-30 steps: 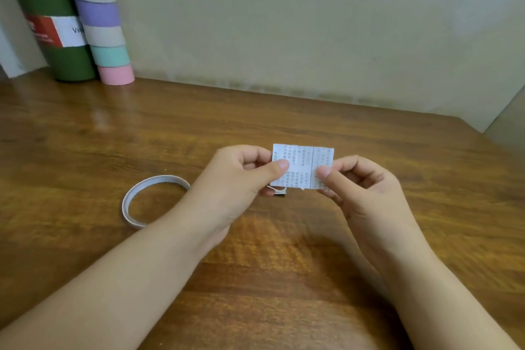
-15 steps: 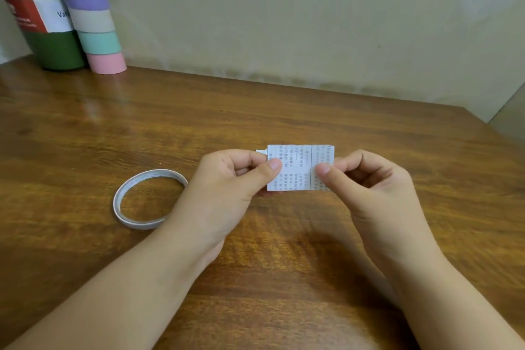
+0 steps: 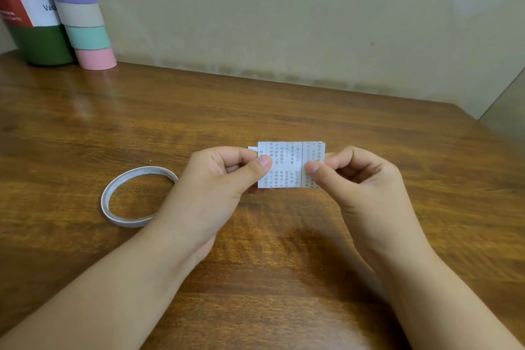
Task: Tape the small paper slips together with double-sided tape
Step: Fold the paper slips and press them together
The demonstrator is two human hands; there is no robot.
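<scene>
A small printed paper slip (image 3: 288,165) is held up over the wooden table (image 3: 284,278), at the middle of the head view. My left hand (image 3: 216,187) pinches its left edge between thumb and fingers. My right hand (image 3: 358,187) pinches its right edge the same way. A second slip's edge (image 3: 252,148) peeks out behind the left side of the front one. A thin white roll of double-sided tape (image 3: 136,196) lies flat on the table to the left of my left wrist.
A dark green bottle (image 3: 31,17) with a red and white label and a pastel-banded tube (image 3: 82,17) stand at the back left against the wall. The table's right edge (image 3: 488,133) runs along the far right.
The slips have turned level and squared up in my hands. The scrap seen under them a second ago is out of sight. The view has shifted slightly down and right.
</scene>
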